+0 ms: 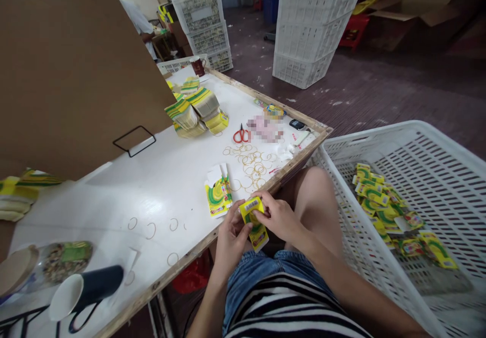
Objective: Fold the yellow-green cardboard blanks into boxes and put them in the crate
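Head view: both hands (250,226) half-curled around yellow box (255,224) beside white table (152,196), dark floor (250,69).

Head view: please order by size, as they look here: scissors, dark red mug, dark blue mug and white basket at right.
1. White basket
2. Dark blue mug
Dark red mug and scissors look nearly alike, so unranked.
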Motion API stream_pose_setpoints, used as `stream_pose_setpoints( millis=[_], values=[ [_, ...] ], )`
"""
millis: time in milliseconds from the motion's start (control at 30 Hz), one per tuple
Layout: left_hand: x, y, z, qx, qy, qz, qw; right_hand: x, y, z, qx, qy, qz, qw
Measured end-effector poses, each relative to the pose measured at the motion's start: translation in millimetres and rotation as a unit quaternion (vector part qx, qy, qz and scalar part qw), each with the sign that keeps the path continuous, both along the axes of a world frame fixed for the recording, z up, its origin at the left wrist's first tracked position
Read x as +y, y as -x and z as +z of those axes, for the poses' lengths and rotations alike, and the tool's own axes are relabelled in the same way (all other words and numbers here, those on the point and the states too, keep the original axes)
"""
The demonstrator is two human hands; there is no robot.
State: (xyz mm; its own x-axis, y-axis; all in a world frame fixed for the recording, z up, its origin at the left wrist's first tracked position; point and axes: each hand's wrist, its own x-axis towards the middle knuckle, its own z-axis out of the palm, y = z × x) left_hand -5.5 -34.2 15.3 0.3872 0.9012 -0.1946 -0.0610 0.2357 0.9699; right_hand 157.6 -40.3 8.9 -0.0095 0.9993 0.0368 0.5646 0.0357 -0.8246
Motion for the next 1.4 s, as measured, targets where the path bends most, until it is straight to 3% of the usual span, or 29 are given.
stream_pose_setpoints(
  millis=[267,367,533,633,733,833,1033,1267,1400],
  values=[
    [4.4,4.4,2.8,-0.014,0.01,-0.04,0.999,-4.7,-17.2,1.7,0.124,0.044,0.047,0.99],
    [4.9,5.8,2.5,0.009,0.009,-0.053,0.999,-4.0,-21.0,3.9,0.088,0.059,0.059,0.993],
    [3.5,3.6,-1.3,0.027,-0.009,-0.041,0.999,-2.2,-10.2,7.1,-0.022,0.07,0.008,0.997],
    [4.2,2.7,-3.1,0.015,-0.005,-0.033,0.999,-3.0,-7.5,4.0,-0.028,0.055,-0.002,0.998],
    [6.6,3.5,-4.2,0.0,0.004,-0.03,1.0,-5.5,-14.2,-2.2,0.067,0.027,0.013,0.997],
    [8.5,3.9,-6.4,-0.011,0.012,-0.042,0.999,-8.3,-21.5,-9.6,0.179,-0.027,-0.014,0.983],
    [6.6,-3.1,-12.6,-0.013,0.004,-0.05,0.999,-9.2,-17.4,-19.7,0.359,0.003,-0.06,0.932],
    [8.1,-15.9,-10.3,0.044,-0.102,0.027,0.993,-13.8,-6.7,-16.3,0.356,-0.013,-0.093,0.93],
    [12.1,-18.4,-12.4,0.06,-0.121,0.004,0.991,-19.8,-11.1,-8.6,0.341,-0.032,-0.108,0.933]
  ],
)
